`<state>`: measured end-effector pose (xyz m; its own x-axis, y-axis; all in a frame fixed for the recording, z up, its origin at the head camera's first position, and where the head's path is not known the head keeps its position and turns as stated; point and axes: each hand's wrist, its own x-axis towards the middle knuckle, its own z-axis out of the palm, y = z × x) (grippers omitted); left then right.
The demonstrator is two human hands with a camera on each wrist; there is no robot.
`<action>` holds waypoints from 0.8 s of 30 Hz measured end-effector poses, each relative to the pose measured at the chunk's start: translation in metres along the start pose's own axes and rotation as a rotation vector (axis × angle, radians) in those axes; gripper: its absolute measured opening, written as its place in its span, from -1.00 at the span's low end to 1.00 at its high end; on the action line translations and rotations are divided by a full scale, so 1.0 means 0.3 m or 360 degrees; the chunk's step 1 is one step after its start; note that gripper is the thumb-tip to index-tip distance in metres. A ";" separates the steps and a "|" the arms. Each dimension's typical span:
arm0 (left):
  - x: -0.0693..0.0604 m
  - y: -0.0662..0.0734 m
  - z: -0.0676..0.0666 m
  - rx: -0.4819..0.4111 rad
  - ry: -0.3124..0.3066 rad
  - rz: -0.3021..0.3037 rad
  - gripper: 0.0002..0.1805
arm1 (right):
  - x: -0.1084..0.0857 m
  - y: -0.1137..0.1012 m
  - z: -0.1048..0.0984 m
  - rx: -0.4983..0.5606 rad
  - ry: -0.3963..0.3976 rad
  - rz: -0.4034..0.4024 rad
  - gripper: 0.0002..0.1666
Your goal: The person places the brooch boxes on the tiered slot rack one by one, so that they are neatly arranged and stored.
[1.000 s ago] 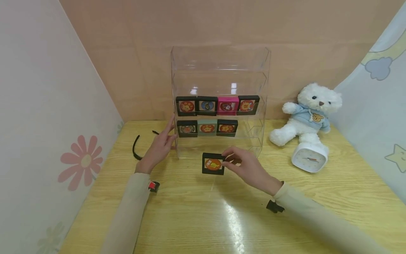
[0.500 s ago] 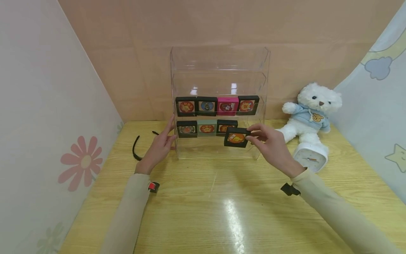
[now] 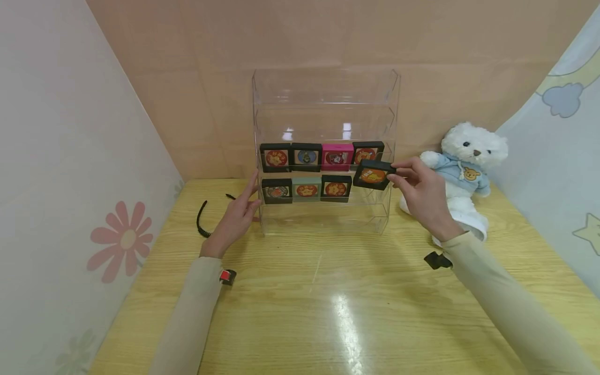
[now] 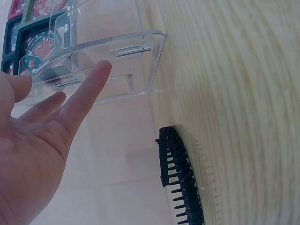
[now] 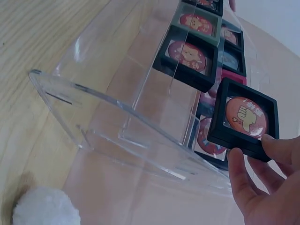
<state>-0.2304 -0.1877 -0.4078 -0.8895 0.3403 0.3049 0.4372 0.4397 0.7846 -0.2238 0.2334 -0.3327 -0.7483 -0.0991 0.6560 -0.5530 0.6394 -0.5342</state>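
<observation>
A small black display box (image 3: 372, 175) with a round orange badge is pinched by its right edge between my right hand's (image 3: 422, 195) thumb and fingers. It is slightly tilted, in front of the right end of a clear acrylic rack (image 3: 255, 125). In the right wrist view, the badge (image 5: 246, 116) bears a yellow thumbs-up hand. My left hand (image 3: 236, 219) rests with extended fingers against the rack's left side. Two tiers hold similar boxes: a pink box (image 3: 337, 157) among black ones above, and a pale green box (image 3: 307, 190) between two black ones below.
A white teddy bear (image 3: 464, 172) in a blue hoodie sits right of the rack. Before it, a white clock (image 3: 471, 226) is partly hidden by my right hand. A black toothed headband (image 4: 185, 183) lies on the wooden table (image 3: 281, 312), left of the rack.
My right hand has carried the black box up and to the right, from in front of the rack's base to the right end of the lower filled tier. My left hand has stayed put.
</observation>
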 end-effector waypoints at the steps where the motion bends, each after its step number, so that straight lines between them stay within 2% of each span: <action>1: 0.000 -0.001 0.000 0.0001 -0.0001 -0.0003 -0.20 | 0.004 0.005 -0.001 -0.0002 0.0008 -0.0002 -0.75; 9: 0.002 -0.005 0.002 0.0023 -0.0001 -0.0014 -0.21 | 0.029 0.038 -0.001 -0.0045 -0.0002 -0.0034 -0.76; 16: 0.002 -0.003 0.000 0.0007 0.0004 -0.0016 -0.20 | 0.052 0.065 0.015 -0.0100 -0.0039 -0.0167 -0.75; 24: 0.004 -0.006 0.001 -0.0006 0.0007 -0.0004 -0.19 | 0.039 0.098 0.040 -0.0163 -0.0073 -0.0166 -0.75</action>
<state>-0.2322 -0.1878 -0.4091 -0.8912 0.3355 0.3052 0.4343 0.4373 0.7875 -0.2533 0.2418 -0.3473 -0.7061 -0.2021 0.6787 -0.5900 0.6980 -0.4060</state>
